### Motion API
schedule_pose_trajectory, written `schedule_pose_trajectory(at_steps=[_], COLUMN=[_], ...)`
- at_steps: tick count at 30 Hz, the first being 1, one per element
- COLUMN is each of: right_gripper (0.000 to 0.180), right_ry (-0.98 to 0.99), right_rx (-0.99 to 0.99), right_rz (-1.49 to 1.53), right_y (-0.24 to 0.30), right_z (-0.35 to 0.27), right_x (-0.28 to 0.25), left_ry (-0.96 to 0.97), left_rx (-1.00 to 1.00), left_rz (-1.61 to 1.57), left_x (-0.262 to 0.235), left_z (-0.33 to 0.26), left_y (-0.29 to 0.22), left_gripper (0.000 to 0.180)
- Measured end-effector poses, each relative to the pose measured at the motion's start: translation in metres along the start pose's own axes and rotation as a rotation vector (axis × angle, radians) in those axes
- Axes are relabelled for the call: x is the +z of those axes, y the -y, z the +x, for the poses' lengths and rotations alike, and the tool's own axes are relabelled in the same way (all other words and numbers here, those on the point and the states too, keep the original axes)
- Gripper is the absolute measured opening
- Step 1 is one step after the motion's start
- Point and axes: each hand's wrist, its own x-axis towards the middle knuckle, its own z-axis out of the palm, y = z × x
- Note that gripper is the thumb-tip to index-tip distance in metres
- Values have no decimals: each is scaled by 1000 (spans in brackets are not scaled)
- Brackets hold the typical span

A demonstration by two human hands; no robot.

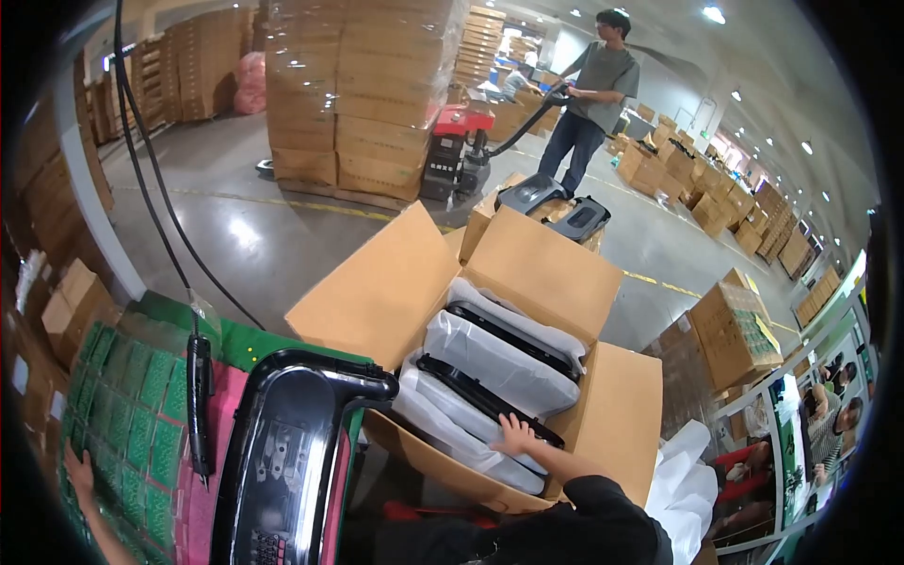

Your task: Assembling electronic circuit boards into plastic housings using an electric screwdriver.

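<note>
My right hand (515,436) reaches into an open cardboard box (617,405), fingers spread against the black moulded parts and their wrapping. Inside the box, several long black plastic parts (471,388) stand on edge in rows, sleeved in white foam wrap (508,358). At the far left, my left hand (81,474) lies with its fingers extended on a green patterned mat under clear film (141,414). Between my hands, a large glossy black plastic housing (282,443) rests on the bench. A black power screwdriver (199,405) hangs by its cable, bit downward, beside the housing.
Beyond the box stand two grey-black housings (532,193) on a carton. A person (593,104) holds the handle of a red-and-black pallet truck (457,141) by wrapped stacked cartons (358,94). White foam sheets (683,485) bunch at the right; a closed carton (730,330) stands behind them.
</note>
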Motion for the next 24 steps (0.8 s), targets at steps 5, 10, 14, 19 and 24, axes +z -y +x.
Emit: schedule_pose_trajectory(at_steps=[5,10,14,19,24], right_gripper=[75,65,57,54,53], right_ry=[-307,-347,-454,-482,-502], right_rx=[-260,-428,-394,-342,-290], right_rz=[-125,241,315,369,391], right_y=[26,53,76,81,84], right_z=[-29,-32,-45,-56,-61], right_x=[18,54,58,50,41], left_ry=[-286,-323,-427,-645,-780], left_rx=[247,233,233,114,-62], left_rz=[-195,-260,-202,-217,-118], left_x=[30,40,22,2,-28], left_z=[15,12,2,-21,-43], left_y=[35,6,17,-4,-45], left_gripper=[56,54,57,55,53])
